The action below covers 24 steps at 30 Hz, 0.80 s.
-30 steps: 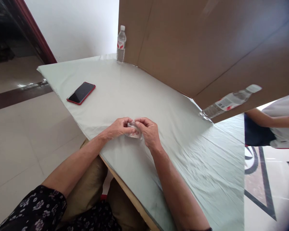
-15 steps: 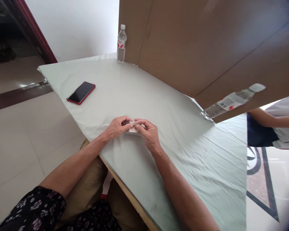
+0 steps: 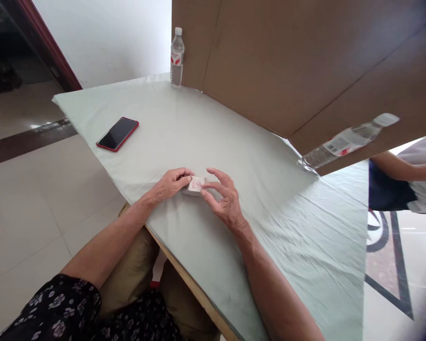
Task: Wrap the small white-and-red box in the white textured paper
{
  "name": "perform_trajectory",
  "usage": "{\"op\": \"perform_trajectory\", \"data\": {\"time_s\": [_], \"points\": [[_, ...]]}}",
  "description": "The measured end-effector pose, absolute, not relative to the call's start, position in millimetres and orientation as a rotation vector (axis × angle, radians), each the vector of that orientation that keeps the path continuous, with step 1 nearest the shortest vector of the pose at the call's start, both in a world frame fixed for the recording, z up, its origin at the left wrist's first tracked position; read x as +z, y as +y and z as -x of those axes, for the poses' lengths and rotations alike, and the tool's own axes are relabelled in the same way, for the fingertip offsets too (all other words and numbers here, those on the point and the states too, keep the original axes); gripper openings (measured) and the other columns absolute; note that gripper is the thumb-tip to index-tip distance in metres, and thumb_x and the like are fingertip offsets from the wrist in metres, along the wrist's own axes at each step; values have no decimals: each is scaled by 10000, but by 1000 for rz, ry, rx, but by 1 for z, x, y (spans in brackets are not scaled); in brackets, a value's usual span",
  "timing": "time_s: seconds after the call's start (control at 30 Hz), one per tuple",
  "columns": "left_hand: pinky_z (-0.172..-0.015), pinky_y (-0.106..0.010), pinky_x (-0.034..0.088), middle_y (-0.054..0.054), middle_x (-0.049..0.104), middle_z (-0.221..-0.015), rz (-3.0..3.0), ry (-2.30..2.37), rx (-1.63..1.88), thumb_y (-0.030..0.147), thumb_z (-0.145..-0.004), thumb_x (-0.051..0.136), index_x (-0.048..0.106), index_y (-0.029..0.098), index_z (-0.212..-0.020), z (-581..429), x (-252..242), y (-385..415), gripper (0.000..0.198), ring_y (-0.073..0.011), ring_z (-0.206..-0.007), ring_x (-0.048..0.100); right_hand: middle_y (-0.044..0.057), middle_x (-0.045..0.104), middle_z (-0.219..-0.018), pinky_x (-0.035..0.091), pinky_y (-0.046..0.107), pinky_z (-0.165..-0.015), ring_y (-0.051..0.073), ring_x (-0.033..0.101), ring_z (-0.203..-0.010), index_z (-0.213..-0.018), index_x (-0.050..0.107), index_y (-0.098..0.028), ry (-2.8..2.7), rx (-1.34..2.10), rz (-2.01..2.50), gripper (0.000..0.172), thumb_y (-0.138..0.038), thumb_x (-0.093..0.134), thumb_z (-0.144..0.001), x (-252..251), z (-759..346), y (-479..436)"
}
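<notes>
On the cloth near the table's front edge is a small white block with reddish print on top [image 3: 197, 183], which looks like a deck of playing cards. My left hand [image 3: 170, 184] grips its left end, the thumb over the top and the fingers curled behind, partly hidden. At the right end is my right hand [image 3: 225, 196], its thumb and fingers spread apart with nothing held between them. Its fingertips are close to the deck's right edge; whether they touch it I cannot tell.
A phone in a red case [image 3: 118, 134] lies to the left. One water bottle [image 3: 177, 59] stands at the back against a brown board [image 3: 270, 61]; another bottle [image 3: 344, 142] appears tilted at the right. Beyond the board, a person's forearm [image 3: 408, 168] shows.
My right hand has let go of the deck, spread its fingers and drawn slightly right, so the printed top shows. My left hand stays on the deck. The view has shifted slightly.
</notes>
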<state>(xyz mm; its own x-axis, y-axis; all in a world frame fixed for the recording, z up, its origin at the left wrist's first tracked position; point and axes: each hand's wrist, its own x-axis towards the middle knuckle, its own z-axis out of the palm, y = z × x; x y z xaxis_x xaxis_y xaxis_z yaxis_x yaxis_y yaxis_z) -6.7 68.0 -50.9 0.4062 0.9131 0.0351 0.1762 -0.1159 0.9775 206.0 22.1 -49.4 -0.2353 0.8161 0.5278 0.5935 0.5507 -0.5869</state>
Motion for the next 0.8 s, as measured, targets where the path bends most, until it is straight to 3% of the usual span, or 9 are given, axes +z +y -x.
{"op": "perform_trajectory", "data": {"time_s": [0.17, 0.33, 0.5, 0.57, 0.7, 0.8], "points": [[-759, -286, 507, -50, 730, -931, -1572, 994, 862, 434, -854, 595, 697, 141, -1050, 6, -50, 67, 367, -166, -809, 649, 137, 492, -1563, 413, 565, -1154, 339, 452, -1459, -1454, 493, -288, -2036, 451, 1177, 728, -487, 763, -808, -56, -208, 31], [-759, -301, 511, -73, 723, -980, -1685, 1118, 966, 422, -851, 599, 705, 137, -1089, 5, -54, 64, 386, -168, -799, 638, 128, 686, -1312, 503, 517, -1046, 316, 650, -1201, -1391, 550, -236, -1959, 476, 1293, 603, -352, 714, -823, -65, -197, 32], [-901, -366, 530, -121, 716, -1170, -1717, 1169, 1068, 372, -819, 618, 689, 138, -1140, 6, -54, 63, 403, -216, -975, 659, 124, 700, -1268, 526, 501, -1002, 311, 664, -1151, -1335, 588, -233, -1865, 479, 1356, 537, -405, 698, -838, -72, -194, 26], [-948, -395, 531, -131, 708, -1218, -1712, 1142, 1061, 332, -788, 622, 676, 134, -1170, 8, -54, 63, 434, -248, -1067, 657, 134, 684, -1299, 500, 532, -1032, 329, 644, -1191, -1355, 572, -242, -1862, 485, 1358, 590, -467, 715, -829, -75, -196, 25], [-1044, -456, 505, -158, 639, -1374, -1757, 1018, 1026, 258, -722, 598, 617, 134, -1308, 11, -58, 64, 599, -312, -1271, 592, 164, 543, -1500, 450, 561, -1088, 359, 563, -1329, -1492, 432, -259, -1832, 595, 1308, 867, -598, 769, -770, -77, -201, 26], [-1095, -471, 479, -165, 563, -1477, -1828, 920, 951, 221, -710, 597, 500, 160, -1461, 11, -64, 63, 760, -316, -1343, 549, 160, 557, -1484, 436, 553, -1104, 348, 576, -1317, -1519, 393, -264, -1817, 644, 1286, 902, -579, 780, -769, -77, -205, 26]]}}
